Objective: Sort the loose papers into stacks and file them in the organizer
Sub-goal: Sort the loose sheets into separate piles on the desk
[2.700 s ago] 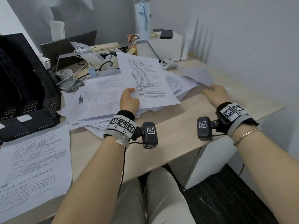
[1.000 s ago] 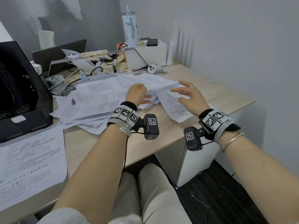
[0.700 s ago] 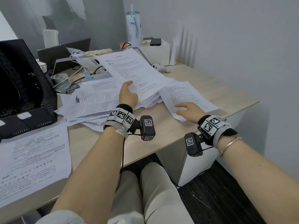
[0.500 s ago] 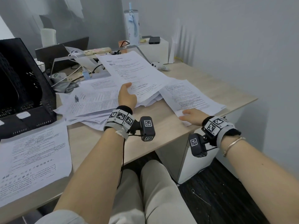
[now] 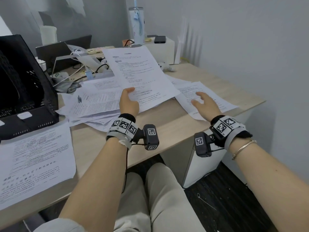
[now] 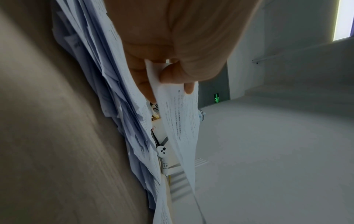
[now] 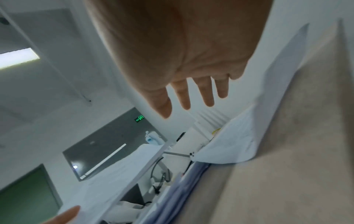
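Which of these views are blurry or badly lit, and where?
Head view: sharp and evenly lit, wide-angle bending at the edges. Left wrist view: the left hand is close, dim and soft; the pinched sheet readable. Right wrist view: the right hand and desk smeared; ceiling light glares.

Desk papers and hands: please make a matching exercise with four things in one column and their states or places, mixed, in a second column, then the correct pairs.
Things:
1. left hand
2. right hand
3. lifted sheet
4. black organizer

States or places:
A. open, fingers spread, above a sheet at the desk's right edge
B. raised off the paper pile, tilted
C. stands at the desk's left side
D. pinches a sheet's near edge

Pairs: 1-D, 2-A, 3-B, 4-C
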Motion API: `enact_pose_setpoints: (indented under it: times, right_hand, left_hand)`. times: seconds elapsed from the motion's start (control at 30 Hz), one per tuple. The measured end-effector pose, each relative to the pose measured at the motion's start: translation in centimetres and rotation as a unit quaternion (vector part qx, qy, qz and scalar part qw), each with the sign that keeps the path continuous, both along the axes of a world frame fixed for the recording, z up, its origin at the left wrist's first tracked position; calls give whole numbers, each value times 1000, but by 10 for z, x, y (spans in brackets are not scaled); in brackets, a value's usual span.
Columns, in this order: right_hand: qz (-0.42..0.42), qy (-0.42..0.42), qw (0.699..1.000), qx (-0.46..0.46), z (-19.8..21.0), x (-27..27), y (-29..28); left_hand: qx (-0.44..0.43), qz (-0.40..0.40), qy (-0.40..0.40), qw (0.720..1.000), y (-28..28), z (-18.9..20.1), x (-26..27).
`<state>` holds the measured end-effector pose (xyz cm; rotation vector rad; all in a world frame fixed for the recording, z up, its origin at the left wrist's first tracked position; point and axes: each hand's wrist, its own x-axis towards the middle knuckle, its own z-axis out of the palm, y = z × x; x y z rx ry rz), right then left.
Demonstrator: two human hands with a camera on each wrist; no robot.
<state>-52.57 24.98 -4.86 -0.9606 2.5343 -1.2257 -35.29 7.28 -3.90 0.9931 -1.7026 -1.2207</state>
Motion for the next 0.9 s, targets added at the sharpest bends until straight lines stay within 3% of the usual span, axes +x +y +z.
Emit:
enact_pose_setpoints:
  times: [0.1, 0.43, 0.67, 0.9]
  right_hand:
    - [9, -47, 995, -86, 11, 15, -15]
    - [31, -139, 984, -104, -4, 42, -61]
    - [42, -96, 985, -140, -2, 66, -91]
    - [123, -69, 971, -192, 16, 114, -128]
  left_hand:
    - [-17, -4, -2, 1000, 2, -2, 9]
    - [-36, -20, -12, 999, 5, -8, 54]
    - [-54, 10, -21, 998, 2, -5, 86]
    - [-12, 103, -2, 995, -24, 0, 139]
